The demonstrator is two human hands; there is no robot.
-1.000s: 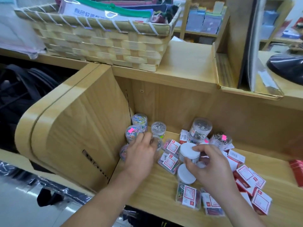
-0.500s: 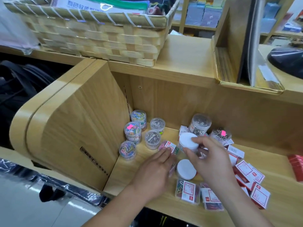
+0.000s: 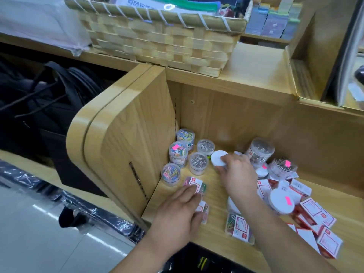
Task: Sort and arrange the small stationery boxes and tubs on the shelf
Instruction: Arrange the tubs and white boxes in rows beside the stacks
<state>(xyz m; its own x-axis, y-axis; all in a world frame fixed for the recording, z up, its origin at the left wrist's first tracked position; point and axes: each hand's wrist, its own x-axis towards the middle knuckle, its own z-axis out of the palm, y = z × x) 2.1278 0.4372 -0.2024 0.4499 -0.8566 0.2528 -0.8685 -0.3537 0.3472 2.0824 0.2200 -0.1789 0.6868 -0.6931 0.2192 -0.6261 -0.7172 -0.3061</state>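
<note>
Several clear tubs of paper clips [image 3: 178,154] stand grouped in the shelf's back left corner. My right hand [image 3: 239,174] grips a white-lidded tub [image 3: 218,158] and holds it beside a tub of silver clips [image 3: 198,163]. My left hand [image 3: 182,211] lies flat over small clear boxes with red and white labels [image 3: 195,184] near the front left of the wooden shelf [image 3: 214,196]. More labelled boxes [image 3: 239,227] and another white-lidded tub [image 3: 281,200] lie scattered to the right.
The shelf's curved wooden side panel [image 3: 122,146] closes off the left. A woven basket [image 3: 163,40] of folders sits on the ledge above. Taller clear tubs [image 3: 260,150] stand at the back right. Black bags [image 3: 49,99] hang beyond the panel.
My right hand has carried the white-lidded tub leftward toward the grouped tubs. My left hand has drawn back from the tubs onto the labelled boxes at the front left.
</note>
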